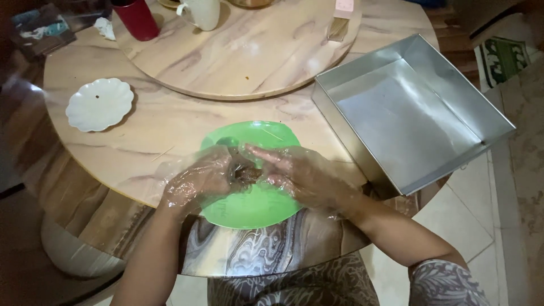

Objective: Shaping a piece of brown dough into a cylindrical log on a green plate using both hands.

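Note:
Both my hands wear clear plastic gloves and meet over a green plate [258, 207] at the near edge of the round marble table [164, 122]. My left hand [198, 180] cups a small dark brown lump [246, 173] from the left. My right hand [297, 173] presses its fingers onto the same lump from the right. Most of the lump is hidden between the fingers.
A large square metal baking tin [416, 110] sits at the right, overhanging the table edge. A white scalloped dish [99, 103] lies at the left. On the turntable [243, 54] at the back stand a red cup [136, 18] and a white mug [201, 12].

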